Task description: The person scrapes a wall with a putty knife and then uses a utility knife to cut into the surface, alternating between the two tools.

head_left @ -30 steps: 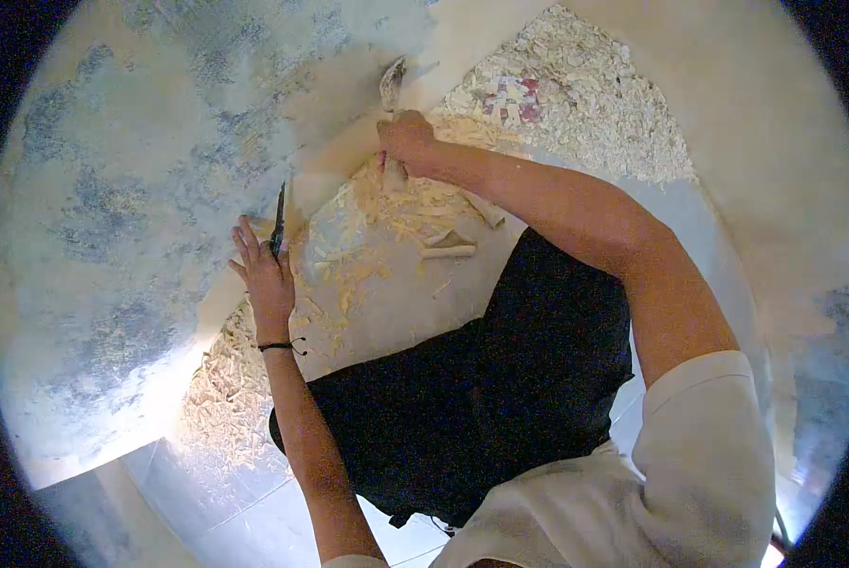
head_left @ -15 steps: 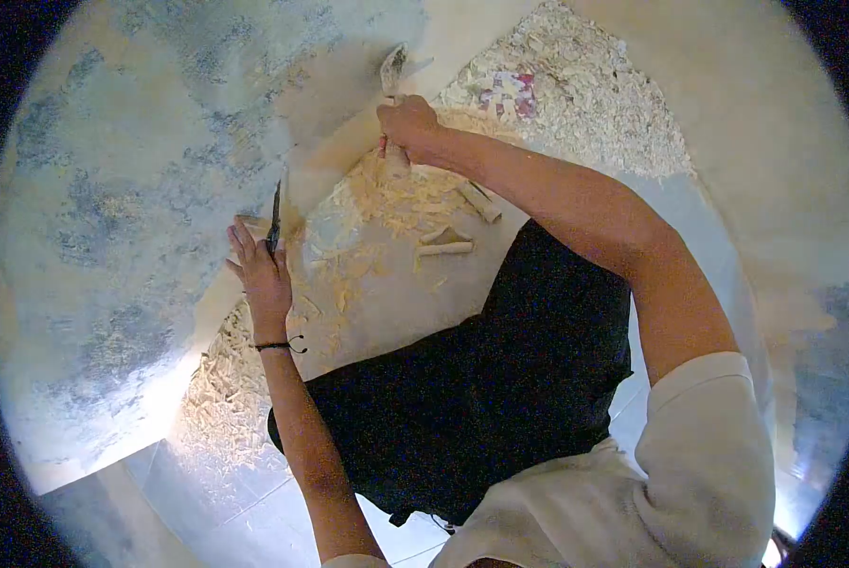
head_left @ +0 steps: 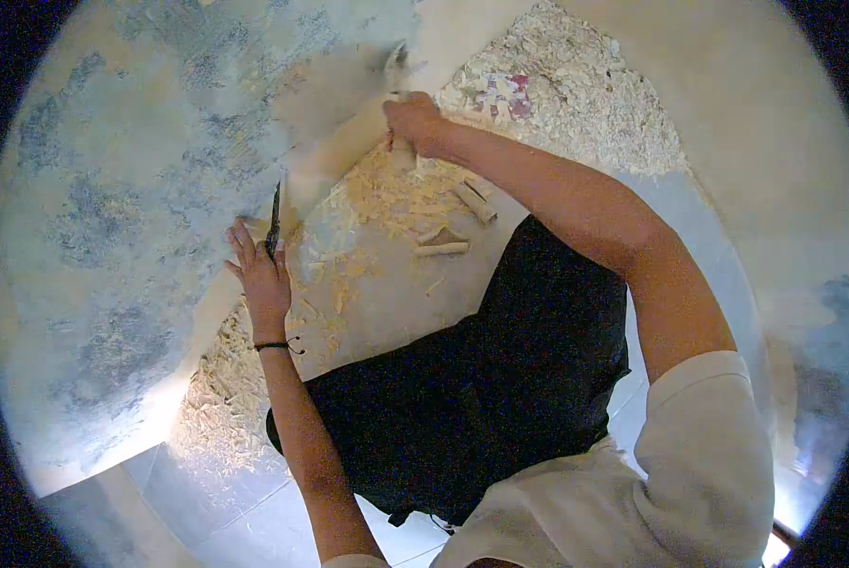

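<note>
My right hand point(head_left: 413, 123) is closed in a fist around a scraper-like hand tool, its grey, metal-looking head point(head_left: 395, 62) pointing up past the knuckles and a little blurred. It works at the pale band along the lower part of the mottled blue-grey wall point(head_left: 150, 218). Against that wall, lower and to the left, rests my left hand point(head_left: 262, 270) with several fingers spread. A thin dark tool point(head_left: 274, 218) sticks up from its thumb side, gripped there, its pale tip near the wall surface. Yellowish shavings point(head_left: 396, 194) lie below my right hand.
Curled peelings point(head_left: 442, 241) lie on the floor in front of my dark-clothed knees point(head_left: 472, 379). A pile of pale flakes point(head_left: 585, 90) covers the ground beyond my right hand, with a red-and-white scrap point(head_left: 505, 95) on it. More shavings point(head_left: 221, 398) sit by the wall at lower left.
My right hand and its tool have shifted slightly to the right, and the tool head now looks turned and smeared. My left hand stays in place on the wall.
</note>
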A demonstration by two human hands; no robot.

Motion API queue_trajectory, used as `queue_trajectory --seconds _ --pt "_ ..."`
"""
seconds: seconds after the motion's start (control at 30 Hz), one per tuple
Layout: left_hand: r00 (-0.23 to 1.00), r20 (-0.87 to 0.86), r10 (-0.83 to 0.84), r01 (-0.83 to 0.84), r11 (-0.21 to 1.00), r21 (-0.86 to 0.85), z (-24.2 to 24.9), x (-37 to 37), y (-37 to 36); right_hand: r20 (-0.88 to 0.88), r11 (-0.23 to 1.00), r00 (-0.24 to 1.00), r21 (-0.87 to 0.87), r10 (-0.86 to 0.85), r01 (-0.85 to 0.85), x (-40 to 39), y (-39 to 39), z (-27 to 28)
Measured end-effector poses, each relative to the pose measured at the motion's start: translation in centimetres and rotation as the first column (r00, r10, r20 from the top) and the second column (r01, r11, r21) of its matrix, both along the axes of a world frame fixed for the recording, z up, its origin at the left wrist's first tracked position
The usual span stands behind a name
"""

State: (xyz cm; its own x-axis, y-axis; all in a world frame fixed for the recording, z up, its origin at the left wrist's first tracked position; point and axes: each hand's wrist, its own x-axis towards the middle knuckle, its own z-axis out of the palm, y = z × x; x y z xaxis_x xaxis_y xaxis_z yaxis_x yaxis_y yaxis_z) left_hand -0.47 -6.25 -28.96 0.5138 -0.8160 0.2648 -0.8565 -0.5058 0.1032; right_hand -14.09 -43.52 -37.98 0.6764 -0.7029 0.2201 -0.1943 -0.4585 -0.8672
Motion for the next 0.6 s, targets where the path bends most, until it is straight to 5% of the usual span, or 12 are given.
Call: queue_trajectory --seconds 0.03,0.13,0.2,0.27,0.37,0.43,0.5,0.53,0.57,0.6 --pt "1.0 -0.001 0.005 -0.005 1.0 0.003 0.0 0.0 0.0 0.023 1.0 1.0 0.004 -0.001 0.001 0.5 1.2 0.2" --pt "1.0 0.009 -0.006 0.006 1.0 0.005 -0.3 0.3 0.2 -0.179 0.908 0.979 -0.385 0.101 -0.164 -2.0 3.8 4.8" --pt "1.0 0.007 -0.015 0.015 1.0 0.007 -0.5 0.1 0.3 -0.269 0.939 0.957 -0.287 0.111 -0.189 -2.9 3.5 7.3" --pt "1.0 0.002 -0.022 0.022 1.0 0.004 -0.2 -0.1 0.0 -0.212 0.96 0.975 0.281 0.07 -0.007 -2.5 2.0 9.1" --pt "1.0 0.019 -0.011 0.011 1.0 -0.002 -0.5 0.2 -0.1 -0.05 0.613 0.951 0.754 -0.305 0.236 -2.8 0.2 10.4" --pt "1.0 0.011 0.003 -0.003 1.0 0.024 -0.3 0.2 -0.1 -0.037 0.806 0.99 0.577 -0.135 0.132 -2.3 -2.8 5.3" --pt "1.0 0.011 0.005 -0.005 1.0 0.028 -0.2 0.2 -0.2 0.01 0.587 0.961 0.793 -0.277 0.161 -3.4 1.0 7.7" --pt "1.0 0.014 0.001 -0.001 1.0 0.019 -0.2 0.2 -0.2 -0.105 0.945 0.993 0.326 0.05 -0.013 -1.9 -1.5 2.9" --pt "1.0 0.015 -0.004 0.003 1.0 0.014 -0.2 0.1 0.0 -0.239 0.942 0.966 -0.289 0.098 -0.168 -1.5 -1.1 3.0" --pt "1.0 0.017 -0.007 0.007 1.0 0.016 -0.3 0.1 0.1 -0.249 0.927 0.964 -0.331 0.098 -0.179 -1.4 -0.6 2.9"
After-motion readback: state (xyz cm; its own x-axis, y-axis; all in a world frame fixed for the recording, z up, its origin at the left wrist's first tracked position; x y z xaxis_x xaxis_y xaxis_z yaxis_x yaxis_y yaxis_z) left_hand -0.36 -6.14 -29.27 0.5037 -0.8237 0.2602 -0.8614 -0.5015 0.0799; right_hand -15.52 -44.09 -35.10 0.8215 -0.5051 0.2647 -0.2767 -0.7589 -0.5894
